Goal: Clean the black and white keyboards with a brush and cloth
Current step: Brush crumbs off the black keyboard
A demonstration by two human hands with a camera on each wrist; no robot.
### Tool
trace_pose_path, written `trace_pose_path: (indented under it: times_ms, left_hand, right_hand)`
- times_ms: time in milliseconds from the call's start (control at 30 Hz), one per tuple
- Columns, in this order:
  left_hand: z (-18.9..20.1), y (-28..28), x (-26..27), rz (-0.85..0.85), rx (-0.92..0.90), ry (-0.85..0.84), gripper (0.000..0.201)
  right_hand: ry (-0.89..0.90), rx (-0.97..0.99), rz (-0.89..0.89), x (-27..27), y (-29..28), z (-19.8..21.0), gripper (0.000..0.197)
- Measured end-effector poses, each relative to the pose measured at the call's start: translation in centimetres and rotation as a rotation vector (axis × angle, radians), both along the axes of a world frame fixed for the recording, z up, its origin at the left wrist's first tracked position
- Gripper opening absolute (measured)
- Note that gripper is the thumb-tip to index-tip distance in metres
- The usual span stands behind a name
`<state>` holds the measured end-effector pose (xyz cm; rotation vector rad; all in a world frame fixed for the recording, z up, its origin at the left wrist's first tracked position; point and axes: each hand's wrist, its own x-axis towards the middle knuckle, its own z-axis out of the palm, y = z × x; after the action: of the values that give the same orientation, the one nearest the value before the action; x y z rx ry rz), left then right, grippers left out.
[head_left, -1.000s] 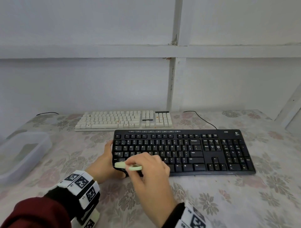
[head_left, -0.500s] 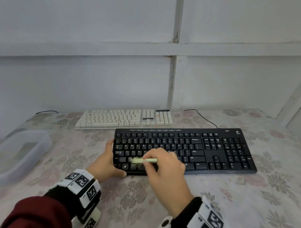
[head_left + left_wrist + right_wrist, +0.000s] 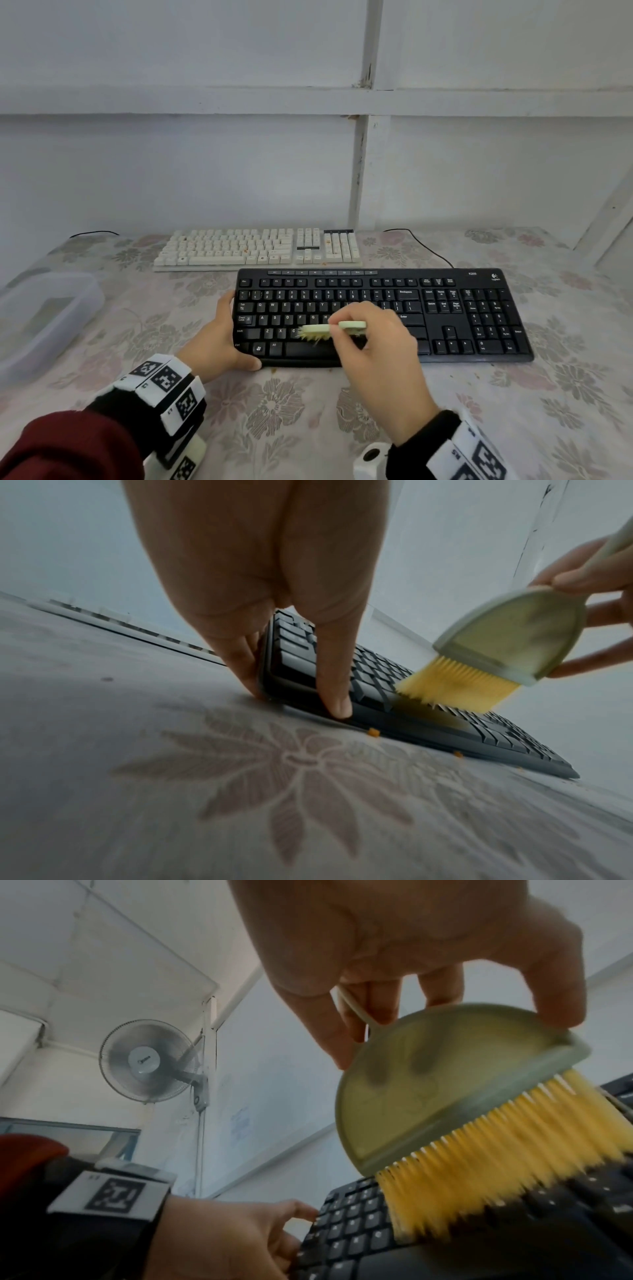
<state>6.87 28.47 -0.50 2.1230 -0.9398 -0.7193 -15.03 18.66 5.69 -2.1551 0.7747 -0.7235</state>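
Note:
A black keyboard (image 3: pixel 445 308) (image 3: pixel 377 693) (image 3: pixel 349 1231) lies on the flowered tablecloth, with a white keyboard (image 3: pixel 253 248) behind it. My left hand (image 3: pixel 219 339) (image 3: pixel 274 642) (image 3: pixel 240 1240) grips the black keyboard's left end, thumb on the front edge. My right hand (image 3: pixel 376 346) (image 3: pixel 394 961) pinches a pale green brush (image 3: pixel 329 330) (image 3: pixel 507 642) (image 3: pixel 445 1096) with yellow bristles. The bristles touch the lower middle keys near the space bar. No cloth is in view.
A clear plastic box (image 3: pixel 44 318) stands at the table's left edge. Small orange crumbs (image 3: pixel 373 732) lie on the cloth along the black keyboard's front edge. A wall rises right behind the white keyboard. A fan (image 3: pixel 150 1061) hangs on the wall.
My right hand has swept the brush rightward along the lower keys, from the left corner toward the middle. The left hand has stayed on the keyboard's left end.

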Motion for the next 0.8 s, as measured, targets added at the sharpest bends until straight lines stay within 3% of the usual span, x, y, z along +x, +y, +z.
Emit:
trace_pose_path:
  times_ms: [200,433,633,800]
  left_hand:
    - [0.1,0.0,-0.1,-0.001,0.001,-0.016,0.122]
    - [0.0,0.0,-0.1,0.002,0.006,-0.008,0.121]
    - [0.1,-0.1,-0.1,0.009,0.008,-0.006,0.122]
    - [0.2,-0.1,-0.3,0.007,0.002,-0.007,0.119]
  right_hand:
    - [-0.055,0.03,0.087,0.1,1.0,-0.1,0.027]
    - [-0.068,0.023,-0.052,-2.0,-1.7,-0.8,0.022]
    - [-0.139,0.105,0.004,-2.7,-1.5,-1.1,0.024]
    - [-0.163,0.159,-0.126,-4.7,-3.8,-1.7,0.021]
